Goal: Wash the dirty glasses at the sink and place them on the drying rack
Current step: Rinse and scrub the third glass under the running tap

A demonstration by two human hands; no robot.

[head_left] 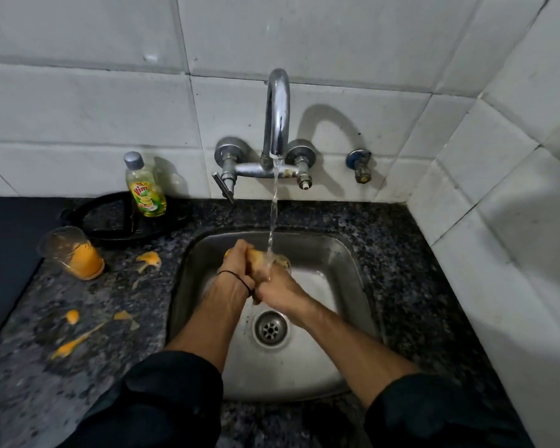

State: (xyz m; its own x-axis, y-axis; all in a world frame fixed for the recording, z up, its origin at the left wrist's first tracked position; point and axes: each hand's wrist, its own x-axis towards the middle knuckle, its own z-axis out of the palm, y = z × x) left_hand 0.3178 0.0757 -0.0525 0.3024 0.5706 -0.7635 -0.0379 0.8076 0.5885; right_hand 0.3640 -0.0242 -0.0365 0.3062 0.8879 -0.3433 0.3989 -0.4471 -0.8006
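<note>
While tap water (273, 218) runs into the steel sink (345, 250), the washing step is in hand.
On the dark stone worktop (110, 286) at left, a second orange-stained clear glass (75, 253) waits. The left hand (235, 268) and right hand (280, 286) both curl their grip round the clear orange-smeared glass (274, 260). It lies roughly crosswise under the stream, clear end rightward. Next, probably a rinse, then a firm wet carry to the drying rack, which is not in view.

The person wears a black top, its left sleeve (162, 392) and right sleeve (434, 412) bunched near the elbows. A thin black thread (238, 277) circles the wrist of the left hand (235, 265).
</note>
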